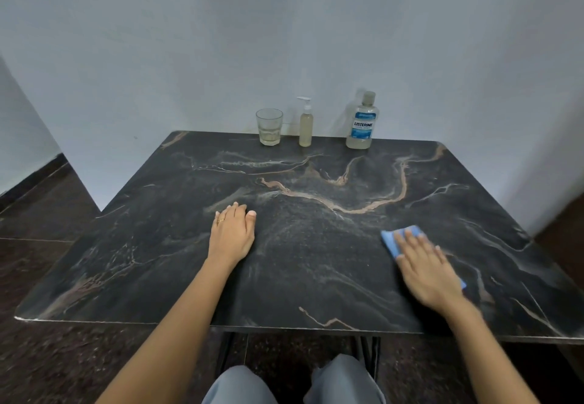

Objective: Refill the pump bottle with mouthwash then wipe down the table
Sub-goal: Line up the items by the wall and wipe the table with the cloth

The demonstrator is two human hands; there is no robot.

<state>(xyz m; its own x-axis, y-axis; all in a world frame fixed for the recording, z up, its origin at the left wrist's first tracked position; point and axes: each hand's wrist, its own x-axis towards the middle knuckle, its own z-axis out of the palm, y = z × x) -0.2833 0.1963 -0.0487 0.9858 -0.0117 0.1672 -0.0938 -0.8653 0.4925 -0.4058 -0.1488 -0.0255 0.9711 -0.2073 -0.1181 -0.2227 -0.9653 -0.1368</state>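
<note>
Knees (294,384) sit below the dark bench (316,245); left hand (232,234) flat, empty; right hand (428,269) spread flat, pressing a blue cloth (390,239) down; glass (269,126), pump bottle (305,125) and mouthwash bottle (361,122) stand along the far edge.

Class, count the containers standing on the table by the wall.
3: a glass leftmost, the pump bottle in the middle, the mouthwash bottle rightmost. None seem hidden.
</note>
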